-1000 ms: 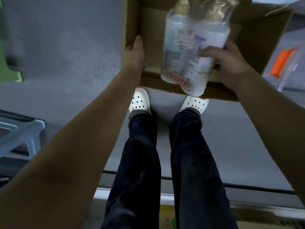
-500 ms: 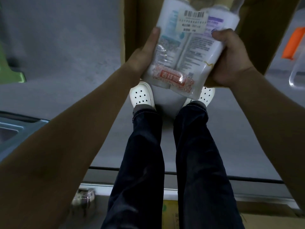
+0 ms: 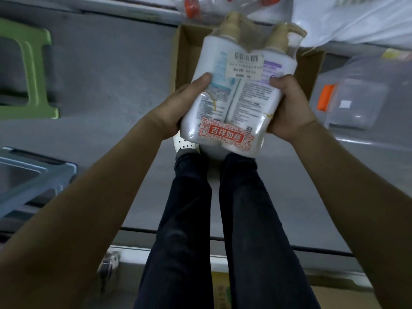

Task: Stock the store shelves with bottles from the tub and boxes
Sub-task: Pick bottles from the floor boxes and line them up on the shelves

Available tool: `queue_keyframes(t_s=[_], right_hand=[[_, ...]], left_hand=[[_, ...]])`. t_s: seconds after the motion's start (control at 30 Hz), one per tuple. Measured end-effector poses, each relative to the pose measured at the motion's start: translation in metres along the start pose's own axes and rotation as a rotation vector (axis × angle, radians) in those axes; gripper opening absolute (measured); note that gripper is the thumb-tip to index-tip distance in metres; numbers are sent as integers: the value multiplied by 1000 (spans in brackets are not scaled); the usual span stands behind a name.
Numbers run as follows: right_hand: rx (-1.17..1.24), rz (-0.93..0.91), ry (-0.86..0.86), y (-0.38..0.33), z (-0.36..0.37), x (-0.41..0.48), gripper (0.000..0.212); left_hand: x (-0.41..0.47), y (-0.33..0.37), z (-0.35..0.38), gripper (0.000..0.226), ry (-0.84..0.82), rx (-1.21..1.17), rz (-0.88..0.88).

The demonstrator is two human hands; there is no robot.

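Note:
I hold a shrink-wrapped twin pack of white pump bottles with beige pumps, a barcode sticker and a red banner near its base. My left hand grips its left side, thumb on the front. My right hand grips its right side the same way. The pack hangs above an open cardboard box that stands on the grey floor in front of my feet.
A green stool stands at the far left and a blue stool nearer on the left. A clear plastic tub with an orange latch lies at the right. Bagged orange-capped bottles lie behind the box. A carton edge shows near the bottom.
The twin pack has come up out of the box toward me. My left hand left the box's rim and took the pack's left side. The view has tilted up.

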State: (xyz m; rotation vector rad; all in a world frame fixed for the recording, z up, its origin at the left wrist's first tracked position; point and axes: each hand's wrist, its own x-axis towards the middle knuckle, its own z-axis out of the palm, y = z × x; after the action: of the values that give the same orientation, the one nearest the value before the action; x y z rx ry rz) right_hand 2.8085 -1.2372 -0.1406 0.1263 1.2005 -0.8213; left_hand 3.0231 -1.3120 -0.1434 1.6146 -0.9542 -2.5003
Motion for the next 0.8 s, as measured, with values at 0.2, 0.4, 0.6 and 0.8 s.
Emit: queue_keyframes(t_s=[0.2, 0.4, 0.6, 0.8], right_hand=[[-47, -91, 53, -52, 49, -70, 57], [-219, -255, 130, -98, 117, -165, 26], [-493, -578, 364, -141, 183, -264, 41], [-483, -592, 167, -181, 248, -341, 73]], left_hand=[[-87, 62, 34, 60, 57, -57, 110], [-193, 122, 67, 81, 210, -97, 266], [-285, 191, 87, 49, 280, -30, 452], [-342, 249, 119, 61, 473, 374, 742]])
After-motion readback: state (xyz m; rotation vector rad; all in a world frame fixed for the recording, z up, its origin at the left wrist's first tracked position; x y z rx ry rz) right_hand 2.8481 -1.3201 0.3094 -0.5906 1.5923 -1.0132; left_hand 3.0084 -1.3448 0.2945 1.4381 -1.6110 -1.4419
